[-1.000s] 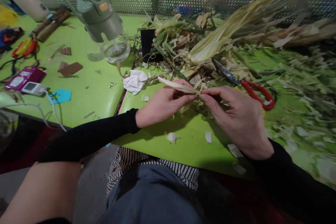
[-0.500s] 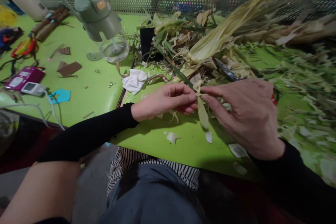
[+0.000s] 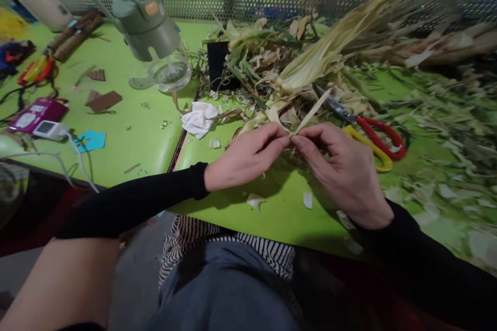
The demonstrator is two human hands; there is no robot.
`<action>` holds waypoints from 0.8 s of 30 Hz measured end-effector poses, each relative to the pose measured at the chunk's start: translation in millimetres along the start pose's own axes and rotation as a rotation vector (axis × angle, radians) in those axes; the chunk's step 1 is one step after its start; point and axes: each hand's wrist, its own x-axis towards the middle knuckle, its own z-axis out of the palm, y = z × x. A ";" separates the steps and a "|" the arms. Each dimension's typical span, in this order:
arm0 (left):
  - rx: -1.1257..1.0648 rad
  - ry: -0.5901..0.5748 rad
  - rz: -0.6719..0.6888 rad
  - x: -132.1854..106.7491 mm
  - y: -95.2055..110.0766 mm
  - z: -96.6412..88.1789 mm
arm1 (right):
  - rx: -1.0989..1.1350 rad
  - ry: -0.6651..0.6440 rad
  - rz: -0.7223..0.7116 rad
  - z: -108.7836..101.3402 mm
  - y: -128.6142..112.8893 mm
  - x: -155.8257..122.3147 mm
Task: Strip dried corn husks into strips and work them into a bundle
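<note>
My left hand (image 3: 248, 158) and my right hand (image 3: 341, 170) meet over the green table (image 3: 279, 207), fingertips pinched together on a strip of dry corn husk (image 3: 310, 111) that sticks up and to the right from between them. Both hands are closed on it. A big heap of corn husks and leaves (image 3: 310, 62) lies just beyond the hands. Scissors with red and yellow handles (image 3: 373, 134) lie to the right of my right hand, blades pointing into the heap.
A crumpled white tissue (image 3: 200, 118) lies left of the hands. A green appliance with a clear base (image 3: 149, 26) stands at the back left, a black cup (image 3: 217, 64) beside the heap. Cardboard scraps, a purple box (image 3: 37, 113) and cables lie far left. Metal mesh closes the back.
The husk strip hung down from my fingers half a second ago; now it points up and right. My right hand has dropped lower, uncovering the scissors' handles.
</note>
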 end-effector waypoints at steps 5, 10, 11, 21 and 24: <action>0.109 0.040 0.084 -3.1 -0.1 -1.5 | 0.046 -0.098 0.063 -5.6 -5.6 -0.1; 0.037 0.030 0.056 -2.0 -4.2 -0.2 | 0.050 -0.091 0.032 -7.8 -6.9 0.3; 0.011 0.012 0.034 -0.9 -5.0 -0.2 | 0.046 -0.086 0.030 -7.7 -6.5 0.1; -0.027 0.033 0.036 10.8 1.4 -3.4 | 0.060 -0.058 0.093 -8.7 4.7 1.3; -0.148 0.005 -0.003 10.9 1.5 -2.9 | 0.100 -0.083 0.127 -8.6 4.9 1.1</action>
